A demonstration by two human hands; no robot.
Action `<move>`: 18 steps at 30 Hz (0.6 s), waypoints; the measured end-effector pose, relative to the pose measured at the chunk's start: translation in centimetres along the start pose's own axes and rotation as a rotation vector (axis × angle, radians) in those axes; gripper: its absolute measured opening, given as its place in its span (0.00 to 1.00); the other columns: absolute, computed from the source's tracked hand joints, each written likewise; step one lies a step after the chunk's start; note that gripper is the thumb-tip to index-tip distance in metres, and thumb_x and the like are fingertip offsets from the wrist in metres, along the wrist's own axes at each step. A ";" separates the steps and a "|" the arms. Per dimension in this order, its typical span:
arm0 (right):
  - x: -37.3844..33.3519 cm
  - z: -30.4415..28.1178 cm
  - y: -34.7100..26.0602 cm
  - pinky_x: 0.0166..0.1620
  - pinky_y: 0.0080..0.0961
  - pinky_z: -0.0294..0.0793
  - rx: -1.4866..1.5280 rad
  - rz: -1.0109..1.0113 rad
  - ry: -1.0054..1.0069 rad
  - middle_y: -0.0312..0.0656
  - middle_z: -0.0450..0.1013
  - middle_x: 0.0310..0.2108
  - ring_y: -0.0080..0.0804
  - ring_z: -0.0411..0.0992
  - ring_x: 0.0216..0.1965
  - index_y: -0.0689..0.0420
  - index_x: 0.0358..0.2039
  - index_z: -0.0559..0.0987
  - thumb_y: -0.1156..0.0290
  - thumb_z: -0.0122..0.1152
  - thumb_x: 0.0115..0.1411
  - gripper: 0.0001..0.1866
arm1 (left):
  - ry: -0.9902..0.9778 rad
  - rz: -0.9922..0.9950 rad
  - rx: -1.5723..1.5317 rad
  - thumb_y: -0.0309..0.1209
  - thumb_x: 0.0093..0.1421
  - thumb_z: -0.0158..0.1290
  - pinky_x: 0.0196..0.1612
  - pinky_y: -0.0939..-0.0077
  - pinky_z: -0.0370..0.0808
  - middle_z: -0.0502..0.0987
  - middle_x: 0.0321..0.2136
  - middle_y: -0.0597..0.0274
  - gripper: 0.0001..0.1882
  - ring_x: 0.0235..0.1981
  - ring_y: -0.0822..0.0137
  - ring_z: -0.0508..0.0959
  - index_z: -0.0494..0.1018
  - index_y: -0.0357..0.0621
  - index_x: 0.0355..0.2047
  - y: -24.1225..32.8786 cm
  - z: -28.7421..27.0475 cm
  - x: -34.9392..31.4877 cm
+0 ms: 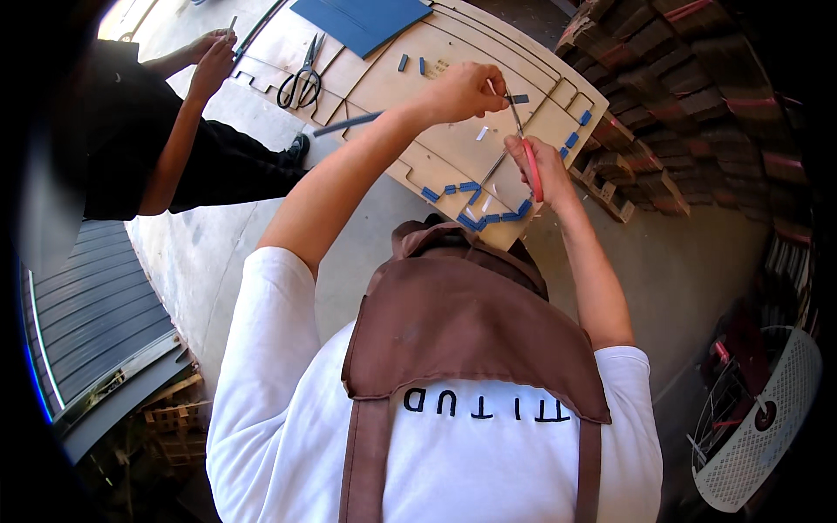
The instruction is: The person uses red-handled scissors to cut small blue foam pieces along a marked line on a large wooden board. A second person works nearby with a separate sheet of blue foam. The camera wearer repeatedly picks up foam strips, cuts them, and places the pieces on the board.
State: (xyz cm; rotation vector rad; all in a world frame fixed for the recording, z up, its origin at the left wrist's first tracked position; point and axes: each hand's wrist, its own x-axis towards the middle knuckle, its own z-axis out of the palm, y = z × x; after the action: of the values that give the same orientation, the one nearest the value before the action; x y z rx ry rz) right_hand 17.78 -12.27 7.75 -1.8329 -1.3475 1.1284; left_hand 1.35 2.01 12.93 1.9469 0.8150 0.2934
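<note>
My left hand (471,91) pinches a long, narrow blue-grey strip (347,123) above the wooden board (436,152). The strip runs behind my left forearm, and its short end shows to the right of my fingers. In my right hand (542,168) are scissors with red handles (534,170), their blades pointing up at that end of the strip. Whether the blades touch it I cannot tell. Several small blue pieces (471,222) line the board's near corner, and more blue pieces (571,139) lie along its right edge. A white scrap (482,133) rests between my hands.
Large black-handled scissors (303,83) and a blue sheet (362,24) lie on the board's far left part. At the left stands another person (131,131), holding a thin piece. Stacked brown bundles (689,96) and a pallet (610,187) are on the right.
</note>
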 end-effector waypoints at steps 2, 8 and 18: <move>1.1 -1.1 -0.4 0.21 0.18 0.64 0.058 0.048 0.078 0.32 0.64 0.14 0.18 0.63 0.15 0.57 0.22 0.72 0.35 0.54 0.58 0.33 | 0.005 0.032 0.172 0.36 0.57 0.56 0.32 0.73 0.75 0.79 0.29 0.57 0.15 0.27 0.64 0.80 0.74 0.39 0.40 1.3 -0.7 2.4; 2.8 0.9 3.5 0.40 0.39 0.73 -0.273 0.151 0.172 0.59 0.75 0.25 0.54 0.76 0.33 0.66 0.27 0.77 0.31 0.49 0.56 0.41 | 0.061 0.314 0.602 0.40 0.60 0.52 0.54 0.55 0.66 0.76 0.46 0.60 0.15 0.54 0.55 0.70 0.76 0.53 0.46 -3.0 3.4 7.8; 2.5 0.3 1.5 0.41 0.39 0.74 -0.314 0.315 0.158 0.55 0.78 0.29 0.51 0.77 0.36 0.62 0.30 0.81 0.32 0.51 0.56 0.38 | -0.398 0.253 0.476 0.37 0.58 0.51 0.47 0.67 0.74 0.82 0.35 0.55 0.15 0.38 0.54 0.79 0.79 0.42 0.38 -4.6 4.2 12.9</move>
State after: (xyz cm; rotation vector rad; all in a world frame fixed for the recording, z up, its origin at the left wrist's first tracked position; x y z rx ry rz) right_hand 18.47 -10.42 5.59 -2.3750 -1.2264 0.9347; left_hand 11.22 8.86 5.20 2.4513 0.3952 -0.1589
